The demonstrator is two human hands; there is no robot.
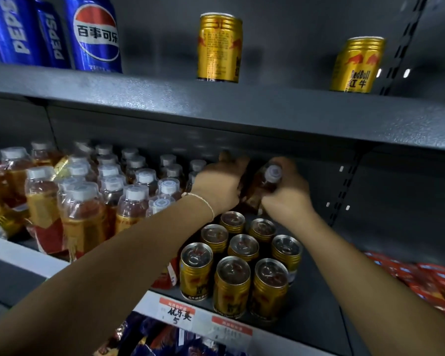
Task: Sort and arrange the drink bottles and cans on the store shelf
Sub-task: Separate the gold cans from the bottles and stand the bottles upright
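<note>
Both my hands reach deep into the middle shelf. My right hand (287,195) grips a tea bottle (263,186) with a white cap, tilted toward me. My left hand (220,183) curls round something dark just left of that bottle; what it holds is hidden. Several gold Red Bull cans (231,278) stand in a block in front of my hands. Many white-capped tea bottles (108,191) fill the shelf's left side. On the upper shelf stand two gold cans (219,47) (356,65) and blue Pepsi cans (95,34).
The grey upper shelf board (242,106) hangs low over my hands. Bare shelf floor (324,291) lies right of the can block. Red packets (421,281) sit at far right. Price tags (177,313) line the front edge, with dark packets (149,337) below.
</note>
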